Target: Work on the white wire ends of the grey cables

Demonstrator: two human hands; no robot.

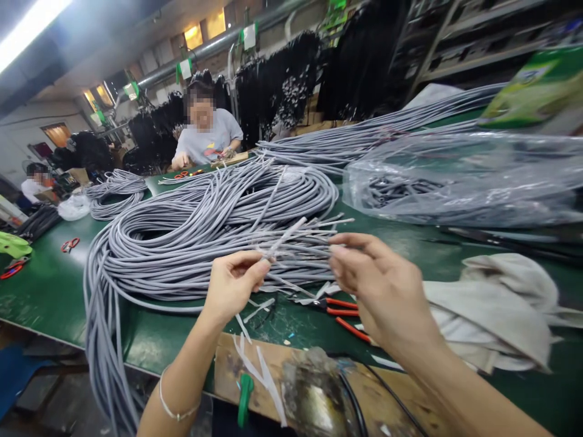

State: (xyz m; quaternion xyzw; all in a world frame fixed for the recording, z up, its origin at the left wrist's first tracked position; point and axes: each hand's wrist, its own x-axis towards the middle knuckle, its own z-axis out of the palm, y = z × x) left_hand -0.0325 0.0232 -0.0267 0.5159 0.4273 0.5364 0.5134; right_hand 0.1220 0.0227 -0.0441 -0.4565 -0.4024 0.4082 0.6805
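My left hand (237,284) is closed in a pinch, its thumb and forefinger together on a thin white strip (291,232) that slants up to the right. My right hand (376,276) pinches too, at the cable ends; something small and pale shows at its fingertips, too blurred to name. Behind both hands lies a large bundle of grey cables (159,267), looped on the green table, with stripped, frayed ends between the hands. Beneath my right hand are cutters with red handles (341,308), and white scraps (260,308) lie beside them.
A stained board (228,364) with a metal block (314,394) and a green clip (245,397) sits at the front edge. To the right are a whitish cloth (505,309) and a clear plastic bag (469,176). A person (209,133) sits across the table (50,291).
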